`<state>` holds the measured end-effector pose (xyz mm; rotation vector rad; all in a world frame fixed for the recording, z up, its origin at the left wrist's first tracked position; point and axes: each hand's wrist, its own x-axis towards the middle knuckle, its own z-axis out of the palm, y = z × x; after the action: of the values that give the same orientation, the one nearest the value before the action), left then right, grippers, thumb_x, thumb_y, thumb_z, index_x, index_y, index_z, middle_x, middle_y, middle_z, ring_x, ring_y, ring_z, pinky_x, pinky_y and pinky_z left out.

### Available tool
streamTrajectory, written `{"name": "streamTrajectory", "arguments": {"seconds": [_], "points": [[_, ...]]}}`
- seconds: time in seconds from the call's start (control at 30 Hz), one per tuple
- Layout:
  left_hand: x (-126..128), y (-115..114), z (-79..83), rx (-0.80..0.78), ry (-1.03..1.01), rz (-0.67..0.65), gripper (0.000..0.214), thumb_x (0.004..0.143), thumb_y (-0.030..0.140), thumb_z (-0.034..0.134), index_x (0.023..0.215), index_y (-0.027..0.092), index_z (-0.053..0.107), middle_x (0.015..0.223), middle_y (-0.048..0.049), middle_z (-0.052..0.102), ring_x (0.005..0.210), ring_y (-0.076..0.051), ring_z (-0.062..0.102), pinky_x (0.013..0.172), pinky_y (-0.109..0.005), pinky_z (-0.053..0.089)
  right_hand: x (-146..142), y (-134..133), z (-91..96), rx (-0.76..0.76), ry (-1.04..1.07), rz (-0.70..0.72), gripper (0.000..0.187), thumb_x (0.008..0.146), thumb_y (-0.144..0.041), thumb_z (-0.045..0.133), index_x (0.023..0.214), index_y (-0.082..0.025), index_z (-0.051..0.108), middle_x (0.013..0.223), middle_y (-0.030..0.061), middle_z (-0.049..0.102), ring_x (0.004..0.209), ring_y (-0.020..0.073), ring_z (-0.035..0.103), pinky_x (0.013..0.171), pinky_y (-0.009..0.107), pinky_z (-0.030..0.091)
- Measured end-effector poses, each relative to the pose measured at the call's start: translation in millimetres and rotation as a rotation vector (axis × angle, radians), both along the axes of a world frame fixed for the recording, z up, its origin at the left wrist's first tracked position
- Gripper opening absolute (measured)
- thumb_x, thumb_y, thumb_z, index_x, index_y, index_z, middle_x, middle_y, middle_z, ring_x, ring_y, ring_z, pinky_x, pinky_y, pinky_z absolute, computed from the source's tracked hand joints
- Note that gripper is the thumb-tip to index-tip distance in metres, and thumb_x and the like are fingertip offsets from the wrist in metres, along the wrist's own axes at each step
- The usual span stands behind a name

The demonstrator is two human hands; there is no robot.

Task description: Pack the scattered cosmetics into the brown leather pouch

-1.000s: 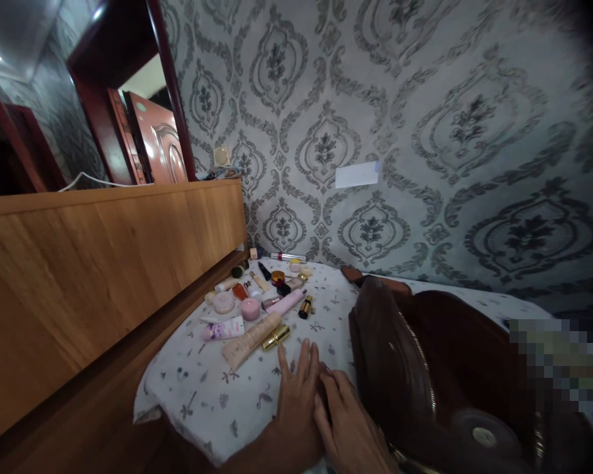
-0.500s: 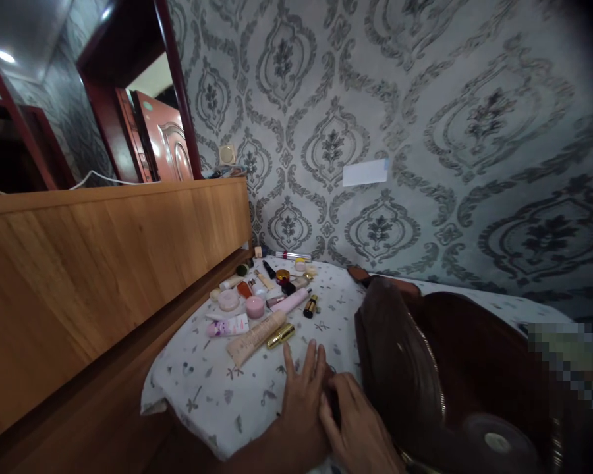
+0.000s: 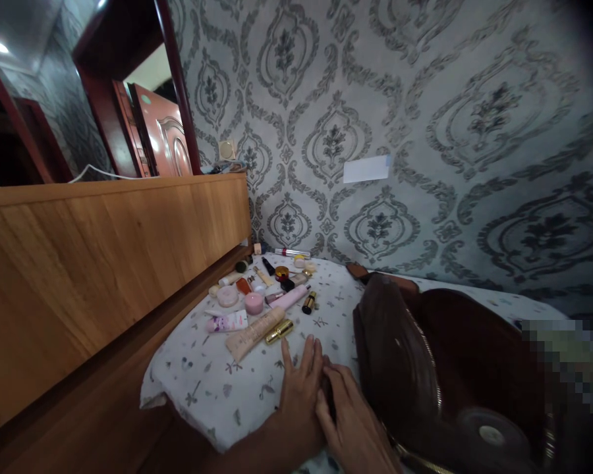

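Gold tube [image 3: 279, 332] lies long axis slanting away rightward; left hand [image 3: 300, 394] near, fingers partly spread. Right hand [image 3: 352, 409] curled; cannot tell if pinching.

clearance: sheet [image 3: 202, 395] passable left of left hand [image 3: 299, 388]; strip between black bottle [image 3: 309, 302] and bag [image 3: 388, 355] | ahead: gold tube [image 3: 279, 331], just past fingertips; beige tube [image 3: 252, 337] beside it | right: bag flanks right hand [image 3: 350, 405]

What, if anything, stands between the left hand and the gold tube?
Nothing visible. The gold tube lies just beyond the fingertips of the left hand; the beige tube is on its far side.
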<state>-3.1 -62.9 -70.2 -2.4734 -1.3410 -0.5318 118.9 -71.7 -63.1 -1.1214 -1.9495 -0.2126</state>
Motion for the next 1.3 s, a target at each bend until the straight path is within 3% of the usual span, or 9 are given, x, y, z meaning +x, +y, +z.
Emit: {"name": "streamTrajectory", "arguments": {"seconds": [0.2,0.4,0.5,0.6,0.7,0.8,0.93,1.07,1.3], "points": [[0.2,-0.4,-0.8,0.069,0.029,0.021,0.049,0.088,0.025,0.042,0.135,0.017,0.050,0.152,-0.0143,0.037,0.145,-0.034,0.017,0.112,-0.068,-0.003,0.3,-2.2,9.8,0.043,0.036,0.045,0.014,0.093,-0.025,0.037,0.083,-0.023,0.046,0.071,0.0019,0.056,0.058,0.0157,0.060,0.053,0.026,0.051],[-9.7,1.9,20.3,0.089,0.098,0.079,0.048,0.090,0.026,0.041,0.136,0.014,0.047,0.149,-0.0161,0.040,0.142,-0.035,0.022,0.108,-0.068,0.021,-0.8,-9.5,15.9,0.132,0.076,0.112,0.029,0.098,-0.028,0.037,0.070,-0.024,0.039,0.059,-0.0036,0.046,0.046,0.0102,0.050,0.046,0.021,0.041],[-34.0,18.5,44.7,0.061,-0.035,0.205,0.040,0.090,0.024,0.045,0.129,0.018,0.053,0.143,-0.0134,0.047,0.135,-0.032,0.035,0.107,-0.062,0.028,-2.1,-10.9,12.6,0.132,0.091,0.152,0.035,0.098,-0.028,0.038,0.064,-0.024,0.036,0.055,-0.0055,0.041,0.043,0.0083,0.045,0.045,0.020,0.037],[-75.6,48.1,69.9,-0.009,-0.173,0.359,0.038,0.090,0.023,0.044,0.127,0.018,0.052,0.140,-0.0126,0.048,0.130,-0.029,0.039,0.105,-0.050,0.034,-3.4,-11.1,8.4,0.092,0.098,0.185,0.039,0.098,-0.027,0.039,0.060,-0.023,0.035,0.053,-0.0060,0.040,0.041,0.0075,0.043,0.044,0.020,0.035],[-124.1,81.8,83.8,-0.213,-0.204,0.535,0.037,0.091,0.028,0.044,0.125,0.016,0.053,0.138,-0.0136,0.048,0.127,-0.029,0.041,0.102,-0.042,0.036,-4.6,-11.5,5.8,0.024,0.104,0.205,0.039,0.098,-0.026,0.038,0.060,-0.023,0.038,0.054,-0.0049,0.042,0.042,0.0084,0.045,0.045,0.020,0.037],[-163.9,109.1,84.2,-0.279,-0.205,0.616,0.044,0.088,0.027,0.047,0.130,0.012,0.049,0.133,-0.0175,0.050,0.123,-0.031,0.045,0.100,-0.043,0.036,-4.9,-12.3,4.8,-0.031,0.115,0.222,0.036,0.098,-0.026,0.039,0.062,-0.023,0.040,0.056,-0.0035,0.046,0.046,0.0100,0.048,0.046,0.021,0.039],[-193.2,131.9,77.2,-0.389,-0.167,0.567,0.064,0.078,0.029,0.060,0.137,0.015,0.043,0.134,-0.0146,0.051,0.124,-0.031,0.046,0.102,-0.038,0.034,-3.6,-13.4,3.3,-0.115,0.109,0.232,0.032,0.097,-0.026,0.040,0.065,-0.023,0.041,0.060,-0.0026,0.050,0.050,0.0111,0.051,0.049,0.021,0.042],[-206.0,146.9,72.9,-0.477,-0.136,0.503,0.083,0.068,0.026,0.066,0.145,0.017,0.034,0.140,-0.0143,0.047,0.129,-0.033,0.042,0.104,-0.039,0.033,-2.5,-13.0,1.1,-0.129,0.100,0.233,0.031,0.097,-0.025,0.040,0.066,-0.023,0.042,0.061,-0.0025,0.050,0.051,0.0111,0.052,0.050,0.022,0.042],[-215.6,163.8,68.9,-0.526,-0.181,0.460,0.089,0.059,0.019,0.068,0.143,0.022,0.038,0.135,-0.0120,0.050,0.127,-0.034,0.043,0.103,-0.040,0.035,-2.5,-13.0,3.1,-0.148,0.114,0.254,0.033,0.097,-0.026,0.041,0.064,-0.022,0.042,0.060,-0.0025,0.049,0.051,0.0110,0.051,0.050,0.021,0.041]]}}
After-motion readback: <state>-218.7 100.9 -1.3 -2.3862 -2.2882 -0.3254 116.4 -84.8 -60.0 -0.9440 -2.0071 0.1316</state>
